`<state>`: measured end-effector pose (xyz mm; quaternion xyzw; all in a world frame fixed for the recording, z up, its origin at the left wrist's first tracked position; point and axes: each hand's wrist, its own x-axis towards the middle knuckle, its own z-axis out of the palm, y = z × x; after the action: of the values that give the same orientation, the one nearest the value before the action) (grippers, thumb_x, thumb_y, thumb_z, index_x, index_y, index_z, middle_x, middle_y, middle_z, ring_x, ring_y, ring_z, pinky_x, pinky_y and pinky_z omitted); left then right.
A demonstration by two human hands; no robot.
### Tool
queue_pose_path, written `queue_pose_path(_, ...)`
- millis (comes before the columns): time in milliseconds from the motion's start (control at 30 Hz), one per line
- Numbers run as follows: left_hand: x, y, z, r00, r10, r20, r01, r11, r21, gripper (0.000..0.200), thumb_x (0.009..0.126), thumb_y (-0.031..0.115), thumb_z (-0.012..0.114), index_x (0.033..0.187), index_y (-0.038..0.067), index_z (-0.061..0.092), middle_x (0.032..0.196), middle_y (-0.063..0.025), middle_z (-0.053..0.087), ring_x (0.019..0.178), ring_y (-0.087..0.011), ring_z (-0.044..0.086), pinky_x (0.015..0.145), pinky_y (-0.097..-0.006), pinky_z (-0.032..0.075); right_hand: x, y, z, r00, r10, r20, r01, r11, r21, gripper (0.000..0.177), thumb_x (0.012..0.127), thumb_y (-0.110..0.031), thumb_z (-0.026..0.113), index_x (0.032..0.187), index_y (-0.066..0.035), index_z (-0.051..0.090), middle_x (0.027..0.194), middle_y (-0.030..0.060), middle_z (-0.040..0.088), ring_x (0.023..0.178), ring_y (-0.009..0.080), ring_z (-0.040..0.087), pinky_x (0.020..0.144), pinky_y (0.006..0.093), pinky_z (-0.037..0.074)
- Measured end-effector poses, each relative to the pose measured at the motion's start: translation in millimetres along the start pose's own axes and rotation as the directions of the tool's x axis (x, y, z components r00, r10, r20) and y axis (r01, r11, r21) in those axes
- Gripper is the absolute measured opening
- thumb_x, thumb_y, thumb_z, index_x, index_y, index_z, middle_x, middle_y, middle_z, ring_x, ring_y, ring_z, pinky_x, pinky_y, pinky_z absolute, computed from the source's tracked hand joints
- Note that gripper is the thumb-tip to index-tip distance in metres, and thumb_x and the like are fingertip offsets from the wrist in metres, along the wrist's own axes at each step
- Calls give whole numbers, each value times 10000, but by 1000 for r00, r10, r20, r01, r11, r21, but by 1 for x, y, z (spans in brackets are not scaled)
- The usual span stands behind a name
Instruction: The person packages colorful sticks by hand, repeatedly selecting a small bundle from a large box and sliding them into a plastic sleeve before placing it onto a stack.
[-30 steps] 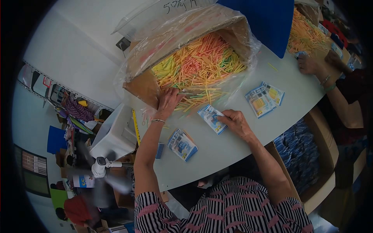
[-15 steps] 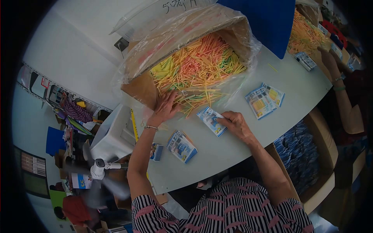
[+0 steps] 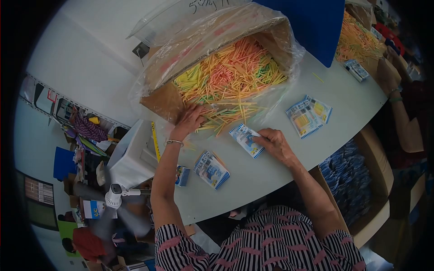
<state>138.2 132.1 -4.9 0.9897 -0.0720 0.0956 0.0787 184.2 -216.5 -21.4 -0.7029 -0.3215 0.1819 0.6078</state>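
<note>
A heap of thin coloured sticks (image 3: pixel 226 79), yellow, orange, pink and green, spills from a tipped cardboard box (image 3: pixel 165 103) lined with clear plastic. My left hand (image 3: pixel 190 119) is at the near left edge of the spill, palm down. Its fingers are stretched over the loose sticks, and the fingertips are partly hidden. My right hand (image 3: pixel 275 143) pinches a small blue-and-white printed packet (image 3: pixel 247 140) between thumb and fingers, just above the table. Another such packet (image 3: pixel 211 170) lies near my left forearm, with orange sticks showing at its edge.
Two overlapping packets (image 3: pixel 308 116) lie on the pale table (image 3: pixel 253 178) at right. A carton (image 3: pixel 384 169) full of blue packets stands beside the table's edge. A blue panel (image 3: pixel 309 31) rises behind. Another person's hand (image 3: pixel 388 77) is at far right; a fan (image 3: pixel 114 196) turns at left.
My left hand has shifted slightly up and left along the sticks, its fingers drawn closer together. My right hand and its packet stay put. The other person's hands have moved.
</note>
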Motion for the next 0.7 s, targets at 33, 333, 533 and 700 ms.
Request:
queue_pose_path(33,1,0,2,999,30,-20,-29,998,56,355,772,127,590,1106,24,527,1028,-184,548,1008,-353,500,865,-436,410,0,-1,-1,1000,9,20,-8,1000,-27,223,826,-135,612,926,63,633,793,117,625,687,136,568,625,266,446)
queue_pose_path(333,28,4,2,948,-124,-293,253,853,457,204,780,106,576,961,12,595,958,-161,561,902,-326,519,800,-405,424,1,2,1,999,-51,-16,51,999,-8,196,801,-135,629,885,41,649,752,171,617,646,225,588,596,314,450)
queue_pose_path(533,44,-1,5,972,-209,-103,229,772,593,251,802,157,509,962,-26,575,1025,-155,517,1021,-303,447,843,-403,364,0,-2,-2,1000,-2,25,2,1000,-15,211,817,-123,614,929,55,636,791,140,626,686,160,577,625,282,446)
queue_pose_path(700,48,-9,11,966,-245,-83,244,753,612,244,808,119,478,986,-20,570,1048,-169,513,1016,-305,453,855,-402,366,0,0,0,1000,-12,13,12,1000,6,212,822,-128,611,923,56,635,778,134,619,674,153,566,621,278,442)
